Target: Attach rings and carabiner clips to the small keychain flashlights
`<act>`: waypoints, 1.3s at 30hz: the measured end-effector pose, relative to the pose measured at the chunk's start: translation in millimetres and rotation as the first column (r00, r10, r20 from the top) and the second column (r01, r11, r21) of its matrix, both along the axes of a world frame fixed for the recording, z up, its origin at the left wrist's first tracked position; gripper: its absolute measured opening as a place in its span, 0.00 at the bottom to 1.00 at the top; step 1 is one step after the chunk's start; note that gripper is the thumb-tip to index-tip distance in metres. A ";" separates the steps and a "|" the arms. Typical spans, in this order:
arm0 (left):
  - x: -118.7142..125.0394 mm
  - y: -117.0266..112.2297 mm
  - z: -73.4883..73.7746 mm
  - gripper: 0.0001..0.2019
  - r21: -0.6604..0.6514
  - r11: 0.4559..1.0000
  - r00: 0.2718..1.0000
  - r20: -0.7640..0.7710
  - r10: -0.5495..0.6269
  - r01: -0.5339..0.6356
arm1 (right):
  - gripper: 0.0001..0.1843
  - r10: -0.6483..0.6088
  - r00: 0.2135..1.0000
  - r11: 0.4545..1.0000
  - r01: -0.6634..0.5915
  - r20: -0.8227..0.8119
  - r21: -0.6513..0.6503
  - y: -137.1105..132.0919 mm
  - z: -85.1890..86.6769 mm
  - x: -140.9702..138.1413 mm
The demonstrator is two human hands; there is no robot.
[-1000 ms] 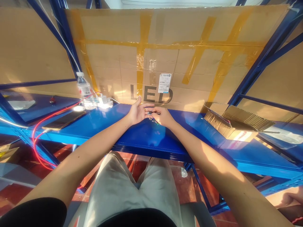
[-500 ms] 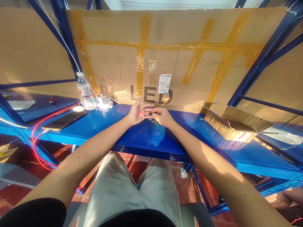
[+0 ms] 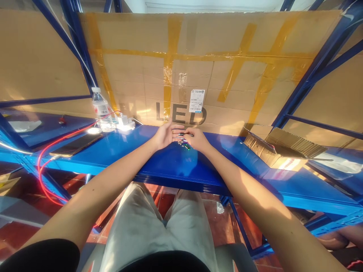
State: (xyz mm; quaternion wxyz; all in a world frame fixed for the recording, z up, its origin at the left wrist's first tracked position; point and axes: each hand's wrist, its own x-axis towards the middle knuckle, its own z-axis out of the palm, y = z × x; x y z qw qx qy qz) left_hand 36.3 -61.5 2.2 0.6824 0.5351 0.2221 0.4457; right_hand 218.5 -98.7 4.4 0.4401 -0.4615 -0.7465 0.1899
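My right hand (image 3: 197, 139) is closed around a small dark pen-shaped laser pointer (image 3: 186, 134), held roughly level above the blue tabletop (image 3: 170, 166). Below it hangs a cluster of small shiny trinkets (image 3: 186, 146), some glinting green; whether they are keys or charms is too small to tell. Facing it from the left, my left hand (image 3: 164, 136) has its palm turned inward and its fingers stretched out toward the pointer's tip. The left fingertips overlap the pointer from this angle, and I cannot tell whether they touch it.
A water bottle (image 3: 101, 109), a lit white plug adapter (image 3: 124, 122) and a dark phone (image 3: 76, 145) with a red cable (image 3: 41, 166) are at left. To the right sits an opened cardboard box (image 3: 279, 153). A large cardboard sheet (image 3: 136, 75) stands behind the table.
The bright red dot on my left palm has gone. Both hands stay in nearly the same place, with the right hand slightly turned and the trinkets showing more.
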 end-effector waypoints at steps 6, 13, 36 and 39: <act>0.8 1.3 -1.6 0.08 0.105 0.976 0.972 -0.119 0.201 -0.189 | 0.06 0.029 0.997 0.999 -0.027 0.068 -0.026 11.7 -4.4 8.2; 2.5 8.3 -10.7 0.05 0.330 0.912 0.909 -0.249 0.335 -0.246 | 0.14 0.033 0.998 0.996 -0.037 -0.048 -0.079 24.8 -10.5 11.9; -2.4 15.5 -31.6 0.13 0.761 0.649 0.743 -0.426 0.516 -0.014 | 0.12 -0.125 0.992 0.992 0.125 0.020 0.002 25.6 3.2 39.3; -3.0 17.8 -35.2 0.18 0.796 0.601 0.714 -0.459 0.529 0.067 | 0.14 -0.124 0.989 0.992 0.121 0.085 0.043 24.5 3.7 38.5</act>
